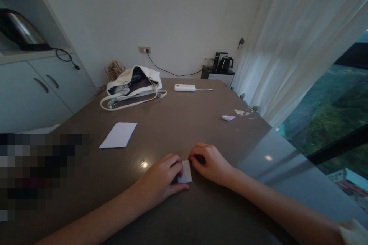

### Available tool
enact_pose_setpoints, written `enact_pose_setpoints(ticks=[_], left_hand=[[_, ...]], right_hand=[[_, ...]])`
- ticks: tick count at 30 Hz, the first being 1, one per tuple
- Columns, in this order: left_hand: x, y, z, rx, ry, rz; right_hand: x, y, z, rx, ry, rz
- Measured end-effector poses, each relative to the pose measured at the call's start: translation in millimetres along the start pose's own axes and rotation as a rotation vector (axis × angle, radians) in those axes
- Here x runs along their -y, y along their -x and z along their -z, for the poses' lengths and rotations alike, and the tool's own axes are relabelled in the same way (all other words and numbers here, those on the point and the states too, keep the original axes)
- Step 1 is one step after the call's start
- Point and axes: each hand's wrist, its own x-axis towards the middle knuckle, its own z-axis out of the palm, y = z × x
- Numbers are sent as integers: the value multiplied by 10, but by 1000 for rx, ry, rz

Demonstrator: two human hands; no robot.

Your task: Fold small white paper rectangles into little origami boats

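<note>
A small white piece of folded paper (185, 172) lies on the brown table in front of me. Over its left side curls my left hand (165, 176), with fingertips on the paper and the thumb along its lower edge. At the upper right corner, the thumb and index finger of my right hand (209, 162) pinch together on the paper's edge. The fingertips hide part of that corner. Farther left rests a stack of white paper sheets (119, 135). A small folded paper piece (228, 117) sits to the right, beyond my right hand.
Toward the back of the table (178, 118) are an open white handbag (152, 74) and a white power bank (184, 88) with a short cable. Paper scraps (243, 113) lie near the right edge, beside the curtain (276, 53). A blurred patch covers the lower left.
</note>
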Motion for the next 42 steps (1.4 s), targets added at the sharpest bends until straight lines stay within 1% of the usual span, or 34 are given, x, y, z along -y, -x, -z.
enact_pose_setpoints(ticks=[4, 8, 10, 13, 16, 19, 21, 24, 28, 30, 33, 42], left_hand=[[4, -10, 17, -13, 77, 48], [24, 18, 15, -54, 184, 64], [31, 29, 6, -85, 238, 73], [27, 22, 6, -136, 329, 85], [9, 1, 33, -111, 421, 98], [-11, -10, 81, -101, 478, 129], [-17, -10, 119, -106, 439, 135], [2, -7, 161, -84, 345, 142], [73, -15, 147, -69, 228, 205], [104, -21, 122, -74, 174, 259], [118, -19, 95, -74, 153, 323], [97, -5, 70, -151, 123, 356]], right_hand=[[-1, 2, 0, 30, -137, -69], [-40, -15, -24, 117, -463, -140], [-50, -18, -32, 137, -614, -171], [-38, -8, -29, 147, -691, -169], [-7, 12, -9, 176, -592, -87], [23, 33, 13, 179, -353, 12], [41, 44, 24, 186, -202, 96], [65, 58, 40, 205, -42, 198], [90, 71, 69, 210, 126, 200], [95, 75, 78, 200, 174, 195], [95, 84, 80, 191, 223, 185], [123, 98, 56, 210, 287, 165]])
